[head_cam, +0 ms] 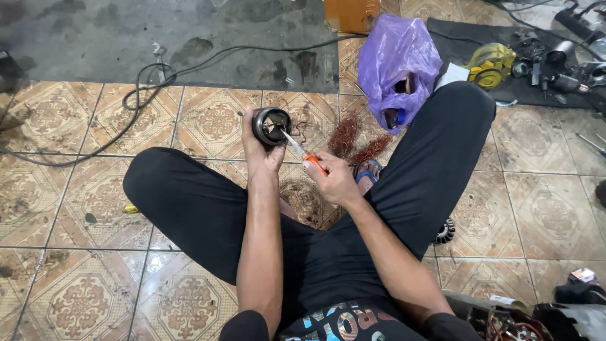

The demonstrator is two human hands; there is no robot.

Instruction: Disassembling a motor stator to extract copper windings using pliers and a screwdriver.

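Centre of the frame: the left hand (pixel 260 151) is clenched around a dark, round metal motor housing (pixel 271 125), its open mouth tilted up toward the camera; the right hand (pixel 334 180) grips an orange-handled screwdriver (pixel 302 151), fingers wrapped on the handle. The shaft slants up-left from the right hand, its tip inside the housing's mouth; what it meets in there is shadowed, perhaps windings. Coppery wire tufts (pixel 356 142) lie on the tiled floor (pixel 76 189) just right; a purple plastic bag (pixel 398 63) sits behind them.

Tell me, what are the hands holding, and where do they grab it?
The left hand grips a round metal motor housing around its side. The right hand holds a screwdriver by its orange handle.
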